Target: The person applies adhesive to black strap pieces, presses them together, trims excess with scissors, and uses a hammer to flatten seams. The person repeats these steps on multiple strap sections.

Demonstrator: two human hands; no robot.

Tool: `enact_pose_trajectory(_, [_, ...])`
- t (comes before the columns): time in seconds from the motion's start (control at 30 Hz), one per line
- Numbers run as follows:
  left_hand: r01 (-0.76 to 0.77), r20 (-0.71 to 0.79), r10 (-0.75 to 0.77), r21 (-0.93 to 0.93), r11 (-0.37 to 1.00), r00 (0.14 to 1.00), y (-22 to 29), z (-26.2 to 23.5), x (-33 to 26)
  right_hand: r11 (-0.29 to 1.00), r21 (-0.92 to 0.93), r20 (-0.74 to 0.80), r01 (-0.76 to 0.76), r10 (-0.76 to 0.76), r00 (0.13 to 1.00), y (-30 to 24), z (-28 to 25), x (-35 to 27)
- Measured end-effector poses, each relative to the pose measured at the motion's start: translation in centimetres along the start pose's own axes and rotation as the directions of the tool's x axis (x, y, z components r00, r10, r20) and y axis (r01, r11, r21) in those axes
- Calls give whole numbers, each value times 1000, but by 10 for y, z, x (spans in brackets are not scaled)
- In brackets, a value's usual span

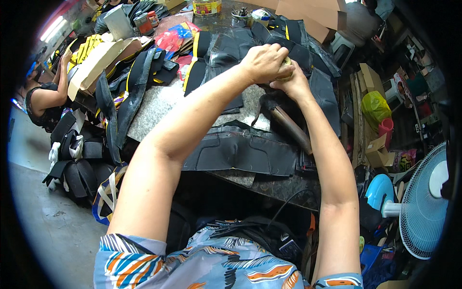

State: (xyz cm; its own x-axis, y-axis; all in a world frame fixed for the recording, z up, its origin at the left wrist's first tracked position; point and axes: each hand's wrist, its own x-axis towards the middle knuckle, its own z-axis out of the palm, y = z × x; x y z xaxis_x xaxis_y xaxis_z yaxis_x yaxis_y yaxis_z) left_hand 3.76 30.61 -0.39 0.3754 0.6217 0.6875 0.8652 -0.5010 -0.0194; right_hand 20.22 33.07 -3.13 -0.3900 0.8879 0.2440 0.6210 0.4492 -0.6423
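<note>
Over the far part of the workbench, my two hands are together around a small, round yellowish-green thing [288,72]. My left hand [265,62] is wrapped over its upper side, fingers curled. From the right, my right hand [296,85] grips it lower down. Most of it is hidden by my fingers, so I cannot tell its kind. Just below my hands lies a tool with a thick brown handle [292,127] and a dark head. A long, stitched black panel [236,150] stretches along the bench's near edge.
More black pieces with yellow edges [195,72] lie around a grey speckled sheet [156,108]. Beyond them stand a yellow tub [207,6] and a metal can of tools [240,19]. A blue fan [424,200] stands at right. Another person's arm [50,98] is at far left.
</note>
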Motion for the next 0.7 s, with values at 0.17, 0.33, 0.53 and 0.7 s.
enact_pose_trajectory(0.17, [-252, 144, 271, -138, 958, 952, -15, -53, 16, 951, 210, -42, 227, -223, 974, -28, -21, -5])
enact_pose_trajectory(0.33, [-2, 220, -19, 93, 996, 975, -3, -69, 5, 937, 340, -35, 83, -76, 997, -61, 12, -19])
enact_pose_trajectory(0.53, [218, 377, -297, 237, 947, 877, 2, -67, -12, 988, 76, -197, 138, -120, 973, -68, 52, -31])
enact_pose_trajectory(0.7, [-396, 465, 301, 120, 910, 832, -18, -75, -26, 996, -22, -6, 81, -81, 997, -60, 37, -29])
